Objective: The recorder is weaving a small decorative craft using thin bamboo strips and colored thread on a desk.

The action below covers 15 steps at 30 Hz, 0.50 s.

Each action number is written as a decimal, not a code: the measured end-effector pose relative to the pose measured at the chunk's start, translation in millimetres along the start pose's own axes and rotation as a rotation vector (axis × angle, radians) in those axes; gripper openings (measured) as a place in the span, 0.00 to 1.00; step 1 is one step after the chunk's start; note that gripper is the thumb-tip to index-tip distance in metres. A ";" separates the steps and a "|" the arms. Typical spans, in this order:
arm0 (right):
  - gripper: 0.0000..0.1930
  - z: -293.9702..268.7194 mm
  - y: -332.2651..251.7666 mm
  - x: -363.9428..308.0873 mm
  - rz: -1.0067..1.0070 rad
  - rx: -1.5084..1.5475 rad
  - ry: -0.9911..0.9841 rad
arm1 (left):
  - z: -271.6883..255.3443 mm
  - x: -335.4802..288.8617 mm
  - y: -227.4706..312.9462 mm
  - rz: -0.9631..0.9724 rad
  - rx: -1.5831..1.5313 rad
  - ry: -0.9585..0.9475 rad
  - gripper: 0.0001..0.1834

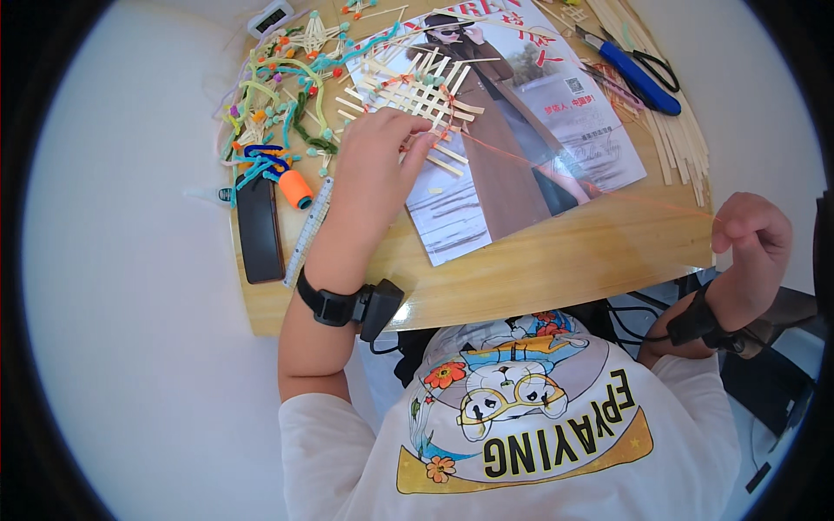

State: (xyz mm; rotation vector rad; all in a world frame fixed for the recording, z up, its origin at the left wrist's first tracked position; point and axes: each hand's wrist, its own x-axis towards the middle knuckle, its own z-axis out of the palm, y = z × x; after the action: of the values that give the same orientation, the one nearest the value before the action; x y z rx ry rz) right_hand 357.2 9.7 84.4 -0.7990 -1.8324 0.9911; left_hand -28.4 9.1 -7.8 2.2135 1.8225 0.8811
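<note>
A small lattice of woven pale wooden strips [427, 97] lies on a magazine [512, 187], with orange thread wound along part of its edge. My left hand [382, 161] grips its near side, thumb and fingers closed on the strips; the fingertips partly hide what they hold. From there a thin orange thread [556, 165] runs taut across the magazine to the right. Out past the table's right edge, my right hand [752, 227] is closed in a pinch on the thread's other end.
Colourful pipe cleaners and stick pieces [282, 95] crowd the table's left. Nearer lie an orange thread spool [295, 188], a dark phone [260, 230] and a clear ruler [308, 230]. Blue-handled pliers [641, 80], black-handled scissors [658, 69] and loose wooden strips [682, 143] lie at right.
</note>
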 end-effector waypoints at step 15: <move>0.07 29.8 3.8 18.5 0.161 0.065 0.001 | -4.3 -1.1 -3.7 0.097 0.140 -0.092 0.09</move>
State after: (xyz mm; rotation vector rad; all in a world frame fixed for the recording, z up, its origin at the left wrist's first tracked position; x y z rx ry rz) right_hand 323.2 17.7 79.5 -0.9179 -1.7469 1.1454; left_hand -33.9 8.0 -6.4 2.4018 1.8003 0.6737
